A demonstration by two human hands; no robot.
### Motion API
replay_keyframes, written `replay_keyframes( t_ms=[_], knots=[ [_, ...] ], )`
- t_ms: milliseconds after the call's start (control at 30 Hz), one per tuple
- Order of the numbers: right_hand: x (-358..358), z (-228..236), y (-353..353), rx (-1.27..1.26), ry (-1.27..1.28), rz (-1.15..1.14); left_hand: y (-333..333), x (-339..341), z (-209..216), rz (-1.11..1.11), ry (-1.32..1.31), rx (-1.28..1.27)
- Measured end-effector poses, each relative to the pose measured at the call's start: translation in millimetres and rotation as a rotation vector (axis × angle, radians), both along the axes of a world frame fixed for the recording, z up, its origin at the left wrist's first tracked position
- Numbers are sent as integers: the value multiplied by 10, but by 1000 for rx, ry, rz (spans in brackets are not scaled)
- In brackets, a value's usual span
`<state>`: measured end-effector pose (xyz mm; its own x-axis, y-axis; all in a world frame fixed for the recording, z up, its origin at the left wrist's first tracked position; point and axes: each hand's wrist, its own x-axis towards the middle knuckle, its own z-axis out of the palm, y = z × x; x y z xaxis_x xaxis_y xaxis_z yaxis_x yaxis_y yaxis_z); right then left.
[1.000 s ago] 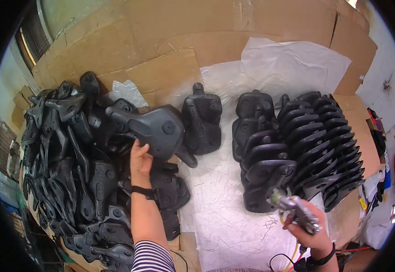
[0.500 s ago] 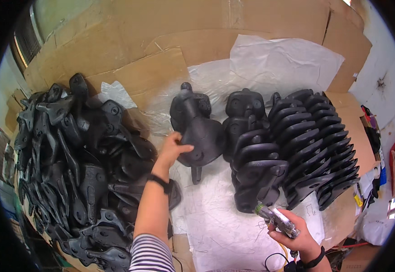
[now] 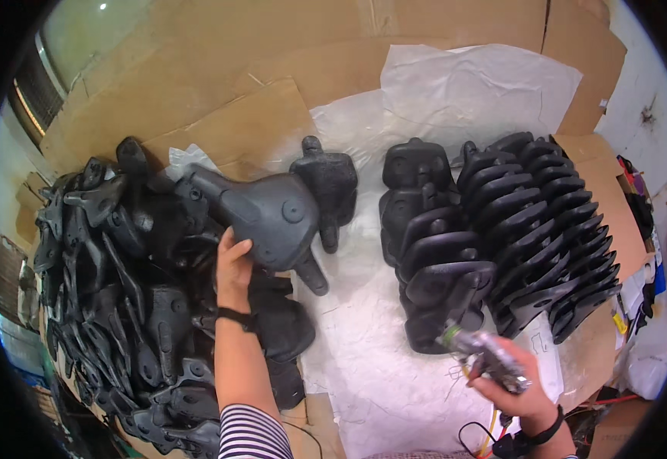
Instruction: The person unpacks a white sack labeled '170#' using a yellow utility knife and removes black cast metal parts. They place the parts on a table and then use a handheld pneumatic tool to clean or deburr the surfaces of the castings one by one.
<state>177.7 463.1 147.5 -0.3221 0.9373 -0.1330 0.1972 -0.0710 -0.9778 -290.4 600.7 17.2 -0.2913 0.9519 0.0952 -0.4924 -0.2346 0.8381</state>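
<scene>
My left hand [image 3: 234, 264] grips the lower edge of a black moulded part [image 3: 272, 218], a broad rounded body with a stubby arm at each end. The part is tilted, over the right side of a big heap of similar black parts [image 3: 161, 306]. In my right hand [image 3: 521, 386] is a spray gun [image 3: 486, 356] wrapped in shiny film, its greenish tip pointing up and left toward a stack of black parts [image 3: 433, 283]. One single black part [image 3: 330, 191] lies on the white sheet between the heap and the stack.
Long rows of nested black parts [image 3: 540, 229] fill the right side. White sheeting [image 3: 383, 382] covers the middle surface, and cardboard [image 3: 456, 23] lines the back. A yellow hose and dark cable [image 3: 475, 436] run below my right hand. Assorted items and a plastic bag [image 3: 647, 371] sit far right.
My left hand has carried the black part left and turned it, from over the middle sheet to the heap, uncovering the single part behind. My right hand has shifted slightly right with the spray gun.
</scene>
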Motion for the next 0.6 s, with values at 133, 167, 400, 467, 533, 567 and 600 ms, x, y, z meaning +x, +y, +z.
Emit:
replay_keyframes(
  t_ms=[133, 167, 400, 467, 533, 567, 600],
  knots=[
    [-87, -188, 23, -133, -46, 94, 672, 289, -470, -137, -174, -123],
    [-110, -187, 42, -128, -47, 106, 784, 352, -532, -153, -177, -187],
    [-152, -245, 59, -156, -74, 121, 1036, 403, -818, -226, -43, -291],
    [-187, -256, 41, -135, -76, 138, 999, 508, -657, -232, -33, -274],
    [-227, -244, 33, -122, -88, 148, 958, 560, -601, -253, 118, -300],
    [-262, -239, 22, -124, -96, 148, 912, 583, -580, -258, 192, -316],
    [-293, -226, 9, -126, -106, 141, 809, 659, -492, -148, 454, -221]
  ],
)
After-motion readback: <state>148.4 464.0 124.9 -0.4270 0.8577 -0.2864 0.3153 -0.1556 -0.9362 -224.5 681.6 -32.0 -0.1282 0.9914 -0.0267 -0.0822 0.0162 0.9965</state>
